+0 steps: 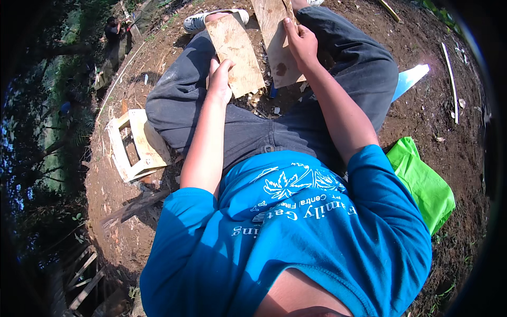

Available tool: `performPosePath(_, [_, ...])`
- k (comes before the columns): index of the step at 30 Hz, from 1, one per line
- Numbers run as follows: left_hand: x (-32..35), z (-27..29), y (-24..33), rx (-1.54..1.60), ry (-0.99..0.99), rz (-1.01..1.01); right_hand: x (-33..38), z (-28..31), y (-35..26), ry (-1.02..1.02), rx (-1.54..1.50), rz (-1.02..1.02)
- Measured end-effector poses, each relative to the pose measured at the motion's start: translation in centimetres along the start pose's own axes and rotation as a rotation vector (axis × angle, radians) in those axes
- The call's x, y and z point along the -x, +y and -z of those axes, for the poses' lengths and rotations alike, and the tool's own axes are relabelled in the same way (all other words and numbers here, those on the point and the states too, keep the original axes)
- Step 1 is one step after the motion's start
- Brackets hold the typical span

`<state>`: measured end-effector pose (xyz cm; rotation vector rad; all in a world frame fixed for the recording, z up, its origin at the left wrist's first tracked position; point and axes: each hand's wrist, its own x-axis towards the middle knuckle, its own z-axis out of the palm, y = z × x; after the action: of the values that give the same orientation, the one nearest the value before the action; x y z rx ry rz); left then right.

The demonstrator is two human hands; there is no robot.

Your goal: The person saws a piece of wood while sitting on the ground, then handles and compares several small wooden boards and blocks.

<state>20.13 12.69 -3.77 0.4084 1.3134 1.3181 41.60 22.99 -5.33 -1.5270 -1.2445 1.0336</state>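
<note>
Two thin, stained pieces of plywood are held apart, side by side, above the ground between my legs. My left hand [220, 82] grips the left edge of the smaller plywood piece [236, 55], thumb on its face. In my right hand [302, 43] is the longer plywood piece [274, 39], pinched at its right edge with the thumb on top. A dark round stain marks its lower end, and its far end runs out of the picture. The fingers behind both boards are hidden.
A wooden frame [135, 145] like a small open box stands by my left knee. To my right lie a bright green bag [422, 185], a shiny saw-like blade [411, 82] and a thin white stick [450, 82]. Wood scraps litter the dirt; another person [112, 34] is at far left.
</note>
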Motion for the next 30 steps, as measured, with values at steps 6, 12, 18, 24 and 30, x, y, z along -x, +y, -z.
performPosePath(6, [1.7, -1.2, -0.3, -0.114, -0.04, -0.158, 1.3, -0.5, -0.5, -0.031, -0.139, -0.079])
performPosePath(12, [2.3, -2.8, -0.1, -0.183, -0.069, -0.196, 1.3, 0.0, -0.2, -0.04, -0.105, -0.154])
performPosePath(18, [2.4, -3.2, -0.1, -0.19, -0.046, -0.17, 1.4, 0.1, -0.3, -0.045, -0.086, -0.178])
performPosePath(24, [2.6, -3.1, 0.1, -0.208, -0.022, -0.166, 1.4, 0.0, -0.3, -0.068, -0.059, -0.175])
performPosePath(30, [3.3, -3.5, 0.2, -0.229, -0.01, -0.186, 1.2, -0.1, 0.1, -0.078, -0.076, -0.169])
